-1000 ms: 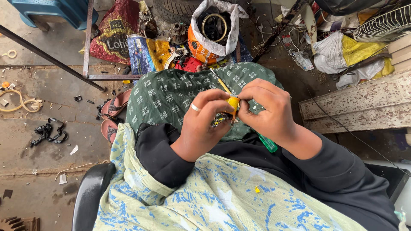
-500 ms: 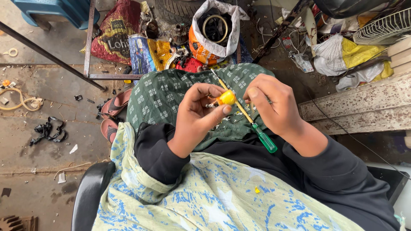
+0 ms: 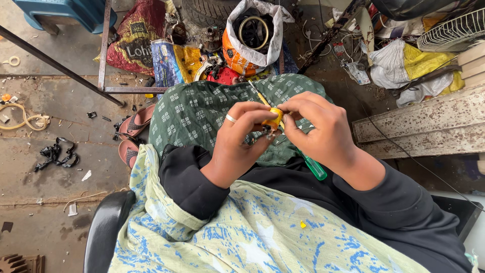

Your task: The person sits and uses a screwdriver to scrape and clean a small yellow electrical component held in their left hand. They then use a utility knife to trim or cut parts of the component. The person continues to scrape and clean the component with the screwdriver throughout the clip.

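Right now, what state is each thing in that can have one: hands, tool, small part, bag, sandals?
left hand: pinching the yellow part
right hand: fingers on the part, screwdriver tucked under the palm
yellow part: held between both hands, above the lap
green-handled screwdriver: tilted, handle sticking out below the right hand
white bag: open, ring inside
sandals: on the floor, unworn

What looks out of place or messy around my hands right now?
A small yellow chip lies loose on the blue patterned cloth, apart from the yellow part both hands pinch. Black scraps litter the floor.
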